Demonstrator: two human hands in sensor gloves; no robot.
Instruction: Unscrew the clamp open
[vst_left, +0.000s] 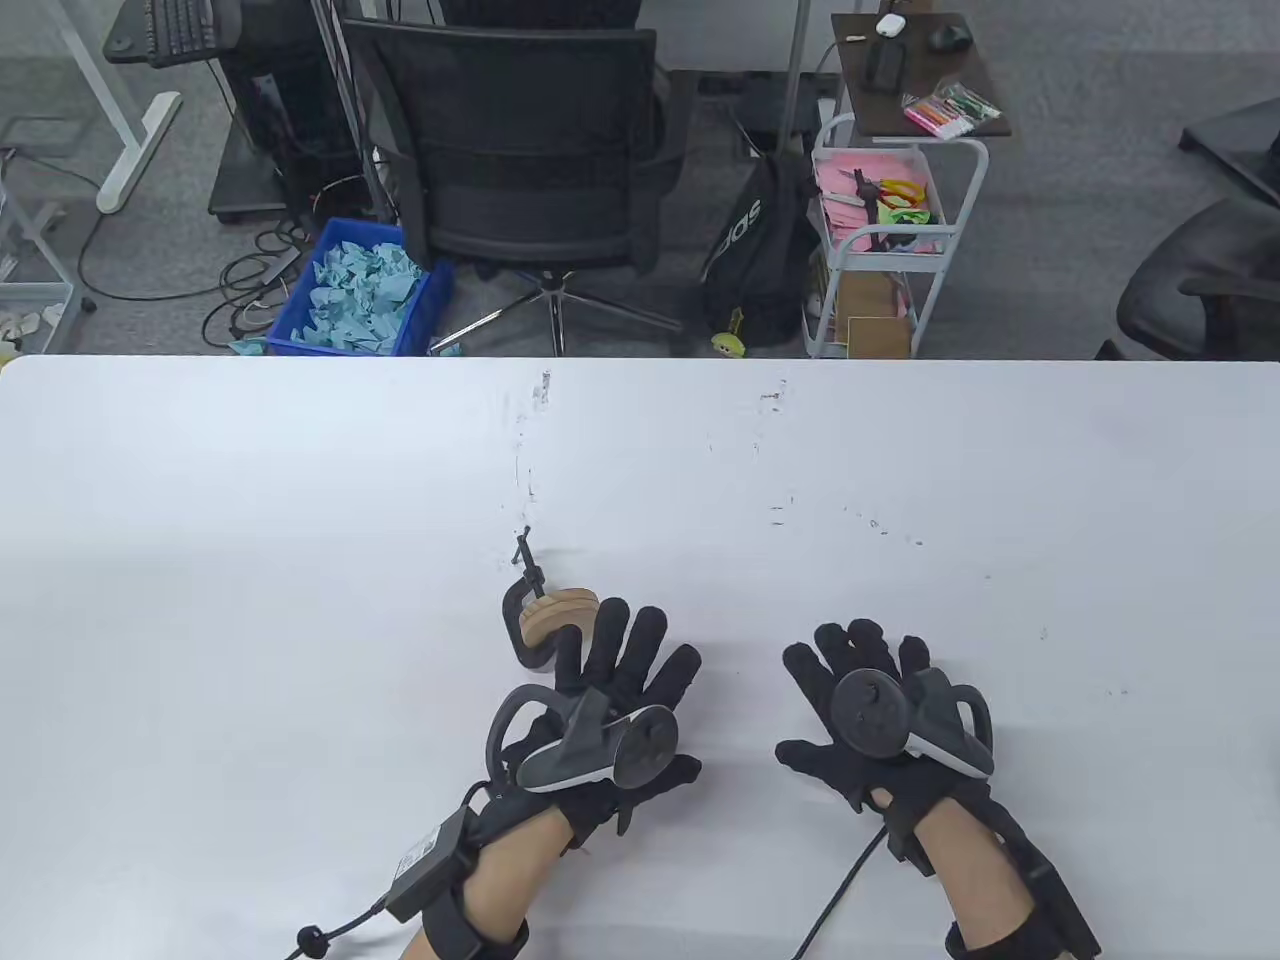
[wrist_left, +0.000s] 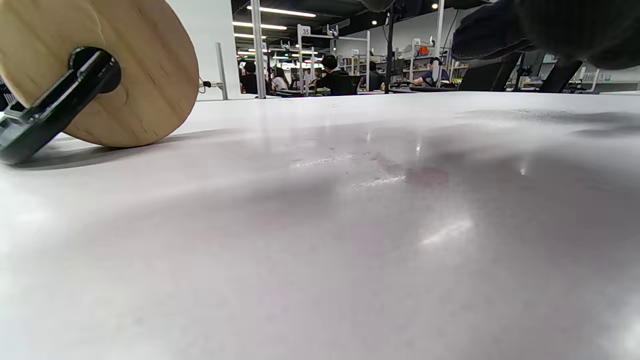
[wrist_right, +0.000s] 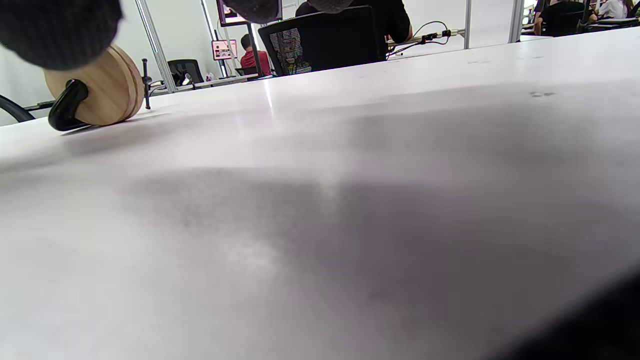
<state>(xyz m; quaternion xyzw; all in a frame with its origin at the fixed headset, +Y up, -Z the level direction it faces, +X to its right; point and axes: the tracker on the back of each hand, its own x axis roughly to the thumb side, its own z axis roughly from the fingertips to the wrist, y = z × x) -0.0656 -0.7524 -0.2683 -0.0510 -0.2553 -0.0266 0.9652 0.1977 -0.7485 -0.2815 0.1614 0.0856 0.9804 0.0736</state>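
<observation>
A black C-clamp (vst_left: 520, 625) is screwed onto a stack of round wooden discs (vst_left: 562, 612) and lies on the white table (vst_left: 300, 520), its screw handle (vst_left: 524, 550) pointing away from me. My left hand (vst_left: 635, 665) lies with spread fingers just right of and below the discs; whether it touches them I cannot tell. My right hand (vst_left: 850, 675) lies flat and spread on the table, well to the right, holding nothing. The left wrist view shows the discs (wrist_left: 130, 75) and the clamp foot (wrist_left: 50, 115) close by. The right wrist view shows the clamp (wrist_right: 67, 107) and the discs (wrist_right: 102, 90) far left.
The table's far edge (vst_left: 640, 358) runs across the view. Beyond it stand an office chair (vst_left: 530, 170), a blue bin (vst_left: 360, 290) and a white cart (vst_left: 880, 250). Small dark scuffs (vst_left: 780, 510) mark the tabletop.
</observation>
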